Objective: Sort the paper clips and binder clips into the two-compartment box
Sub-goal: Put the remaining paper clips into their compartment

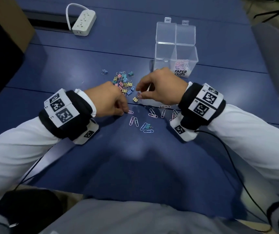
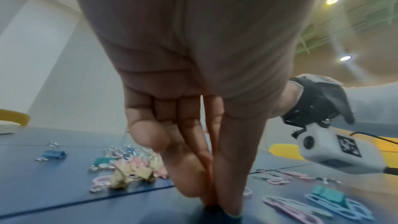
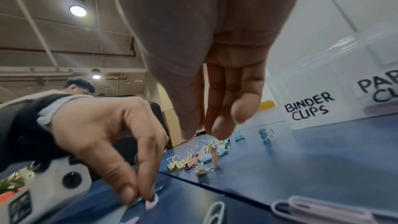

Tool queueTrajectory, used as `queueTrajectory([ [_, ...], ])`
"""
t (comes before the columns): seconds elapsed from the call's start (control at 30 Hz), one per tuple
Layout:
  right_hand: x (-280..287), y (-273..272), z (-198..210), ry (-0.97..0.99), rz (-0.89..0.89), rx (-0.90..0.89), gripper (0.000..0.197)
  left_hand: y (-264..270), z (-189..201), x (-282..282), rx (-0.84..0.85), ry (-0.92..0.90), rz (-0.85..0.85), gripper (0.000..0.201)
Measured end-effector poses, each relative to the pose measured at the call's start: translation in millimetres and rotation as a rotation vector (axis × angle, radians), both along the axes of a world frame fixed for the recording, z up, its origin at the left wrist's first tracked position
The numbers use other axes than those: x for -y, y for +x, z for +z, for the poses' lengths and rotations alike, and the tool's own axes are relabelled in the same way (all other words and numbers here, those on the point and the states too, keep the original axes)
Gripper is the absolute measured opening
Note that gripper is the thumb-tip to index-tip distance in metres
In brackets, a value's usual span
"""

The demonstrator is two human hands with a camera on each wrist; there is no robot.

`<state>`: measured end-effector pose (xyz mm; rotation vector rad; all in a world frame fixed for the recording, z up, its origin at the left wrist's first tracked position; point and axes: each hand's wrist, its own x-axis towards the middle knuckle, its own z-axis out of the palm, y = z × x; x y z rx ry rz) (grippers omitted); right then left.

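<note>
While your left hand (image 1: 109,100) bears down on the blue table (image 1: 152,166), its thumb and forefinger come together on the end of a pink paper clip (image 1: 130,112) that lies flat on the surface. Your right hand (image 1: 162,86) hovers just above the table a little farther out, fingertips (image 1: 139,96) drawn close over a yellow binder clip (image 1: 135,99); whether they actually grip anything cannot be told. Just beyond both hands sits a heap of pastel binder clips (image 1: 123,82), with one blue binder clip (image 1: 104,71) stray to its left. More paper clips (image 1: 145,122) lie scattered between your wrists, a teal binder clip (image 1: 148,126) among them. Clear and with both lids up, the two-compartment box (image 1: 176,53) stands past your right hand. Its right compartment, labelled PAPER CLIPS, holds paper clips; its left one, labelled BINDER CLIPS in the right wrist view, looks empty. A white power strip (image 1: 84,21) rests at the far left of the table.
</note>
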<state>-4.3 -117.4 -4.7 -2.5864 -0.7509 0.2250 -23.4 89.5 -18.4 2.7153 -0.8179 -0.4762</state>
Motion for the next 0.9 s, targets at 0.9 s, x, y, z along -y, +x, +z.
queueTrajectory([
  [0.9, 100, -61, -11, -0.152, -0.272, -0.032, 0.026, -9, 8, 70, 0.000, 0.014, -0.329, 0.015],
])
